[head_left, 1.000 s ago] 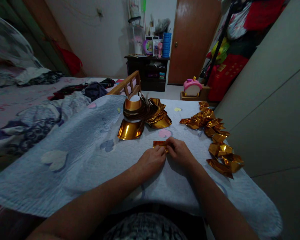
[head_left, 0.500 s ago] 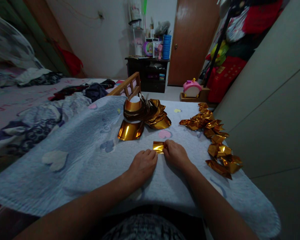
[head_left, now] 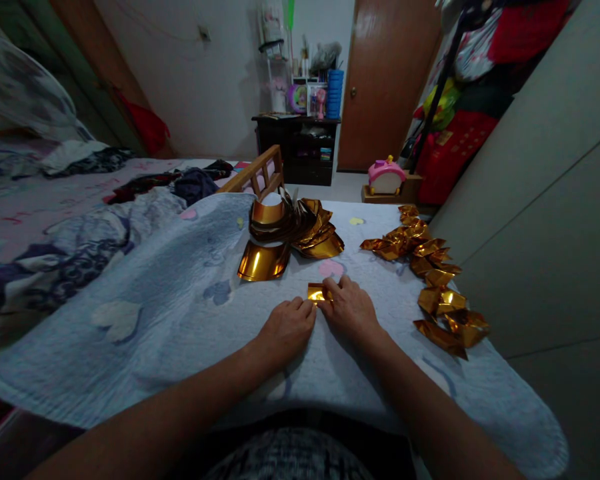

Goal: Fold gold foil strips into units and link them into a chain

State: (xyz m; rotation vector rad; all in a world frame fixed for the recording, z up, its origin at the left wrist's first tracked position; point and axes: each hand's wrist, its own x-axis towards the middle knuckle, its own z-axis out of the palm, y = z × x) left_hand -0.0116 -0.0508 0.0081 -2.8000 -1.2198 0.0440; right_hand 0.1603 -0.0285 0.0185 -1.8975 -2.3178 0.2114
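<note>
A small folded piece of shiny gold foil paper (head_left: 318, 293) lies on the pale blue cloth between my hands. My left hand (head_left: 293, 325) grips its near left corner, fingers closed together. On the right side, my right hand (head_left: 349, 308) pinches the foil, its fingers bent over the edge. Beyond the hands sits a pile of flat gold foil sheets (head_left: 264, 260), curling and fanned out. To the right, a curving row of folded gold foil pieces (head_left: 445, 300) lies along the cloth's edge.
The heart-patterned cloth (head_left: 180, 360) drapes over the work surface. A wooden rail (head_left: 260, 170) stands behind the foil pile. Clothes lie on the bed (head_left: 95, 193) at left. A pale cabinet panel (head_left: 555, 220) rises close on the right. A pink toy (head_left: 386, 177) rests on a box beyond.
My right hand has shifted slightly left over the foil, its fingers now covering more of it. My left hand stays at the near left corner.
</note>
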